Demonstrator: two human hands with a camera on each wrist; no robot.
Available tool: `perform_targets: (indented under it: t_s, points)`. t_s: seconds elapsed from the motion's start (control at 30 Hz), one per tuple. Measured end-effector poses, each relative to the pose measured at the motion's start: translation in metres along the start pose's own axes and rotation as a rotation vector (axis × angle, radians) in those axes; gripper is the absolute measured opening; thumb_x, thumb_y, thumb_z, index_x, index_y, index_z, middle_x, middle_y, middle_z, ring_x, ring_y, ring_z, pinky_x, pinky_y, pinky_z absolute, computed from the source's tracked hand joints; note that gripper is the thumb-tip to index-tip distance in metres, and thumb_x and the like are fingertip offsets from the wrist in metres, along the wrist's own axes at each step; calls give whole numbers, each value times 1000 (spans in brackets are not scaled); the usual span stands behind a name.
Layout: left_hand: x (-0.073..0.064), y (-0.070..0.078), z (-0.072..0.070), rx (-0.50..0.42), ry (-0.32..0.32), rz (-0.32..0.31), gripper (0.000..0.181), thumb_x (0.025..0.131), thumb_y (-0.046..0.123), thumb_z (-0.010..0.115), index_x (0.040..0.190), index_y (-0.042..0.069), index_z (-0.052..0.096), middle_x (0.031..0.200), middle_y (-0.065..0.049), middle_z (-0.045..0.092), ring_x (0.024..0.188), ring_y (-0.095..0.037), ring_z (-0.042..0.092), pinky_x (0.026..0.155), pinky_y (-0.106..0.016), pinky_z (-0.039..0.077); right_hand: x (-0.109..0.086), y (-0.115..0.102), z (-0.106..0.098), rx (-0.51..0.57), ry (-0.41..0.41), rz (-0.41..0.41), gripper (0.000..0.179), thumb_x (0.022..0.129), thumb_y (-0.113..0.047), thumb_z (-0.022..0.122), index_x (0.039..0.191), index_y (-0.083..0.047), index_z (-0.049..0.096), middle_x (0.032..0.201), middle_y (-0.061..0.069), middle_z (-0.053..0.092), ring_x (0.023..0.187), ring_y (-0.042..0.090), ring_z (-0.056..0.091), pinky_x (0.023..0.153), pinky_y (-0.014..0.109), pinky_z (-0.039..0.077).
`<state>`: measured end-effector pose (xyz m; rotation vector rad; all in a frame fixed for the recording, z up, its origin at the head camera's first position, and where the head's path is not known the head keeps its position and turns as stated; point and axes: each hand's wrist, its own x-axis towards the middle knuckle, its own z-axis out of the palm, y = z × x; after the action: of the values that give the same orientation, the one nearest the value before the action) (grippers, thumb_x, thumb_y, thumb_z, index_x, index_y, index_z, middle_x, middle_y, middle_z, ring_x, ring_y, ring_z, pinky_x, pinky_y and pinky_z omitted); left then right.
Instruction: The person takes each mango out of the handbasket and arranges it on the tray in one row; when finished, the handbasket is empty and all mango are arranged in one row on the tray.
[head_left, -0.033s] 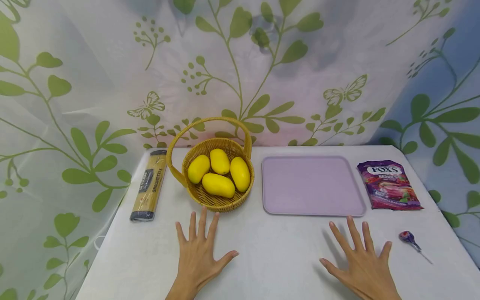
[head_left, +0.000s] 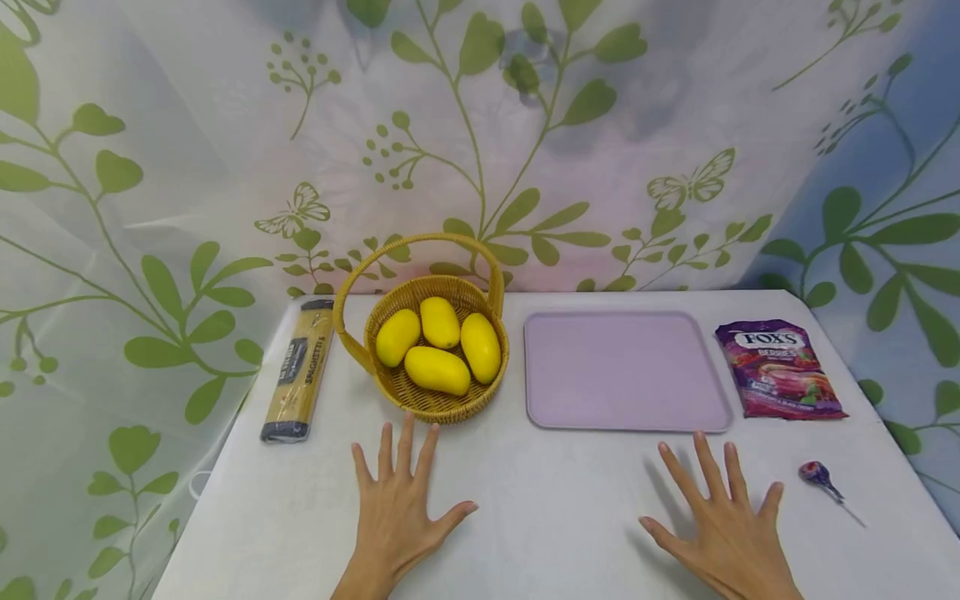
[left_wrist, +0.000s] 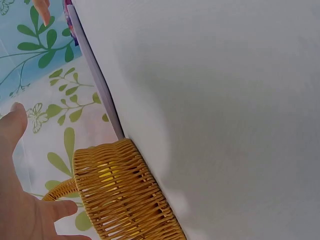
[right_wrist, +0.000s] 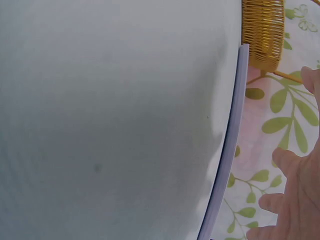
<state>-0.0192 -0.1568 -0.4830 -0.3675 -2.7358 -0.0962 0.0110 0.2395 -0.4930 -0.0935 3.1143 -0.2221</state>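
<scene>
My left hand [head_left: 397, 512] is spread palm down above the white table, its fingertips just in front of a woven basket [head_left: 442, 414]. Several yellow mangoes [head_left: 437, 372] lie inside that basket, under its tall arched handle [head_left: 420, 237]. On the right, my other hand [head_left: 723, 529] is also spread, with fingertips near the front edge of a pale purple tray [head_left: 622, 375]. Neither hand holds anything. In the left wrist view the basket's side [left_wrist: 125, 190] shows beyond the fingers; the right wrist view shows the tray's rim [right_wrist: 232, 135] edge-on.
A pack of spaghetti [head_left: 298, 371] lies left of the basket. Right of the tray is a purple bag of Fox's candy [head_left: 780, 371], and a wrapped lollipop [head_left: 821, 482] lies nearer the front. A leaf-patterned curtain [head_left: 525, 167] hangs behind the table and at its sides.
</scene>
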Motion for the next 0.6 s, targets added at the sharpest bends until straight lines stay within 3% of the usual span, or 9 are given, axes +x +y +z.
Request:
perform_targets:
  t_s: [0.6]
  points:
    - [0, 1, -3, -13, 12, -5, 108, 75, 92, 31, 154, 20, 32, 161, -15, 24, 140, -47, 33, 104, -79, 14, -1, -1, -2, 6, -53, 20, 103, 77, -83, 51, 157, -38, 4, 165, 11, -11, 145, 50, -14, 92, 86, -10]
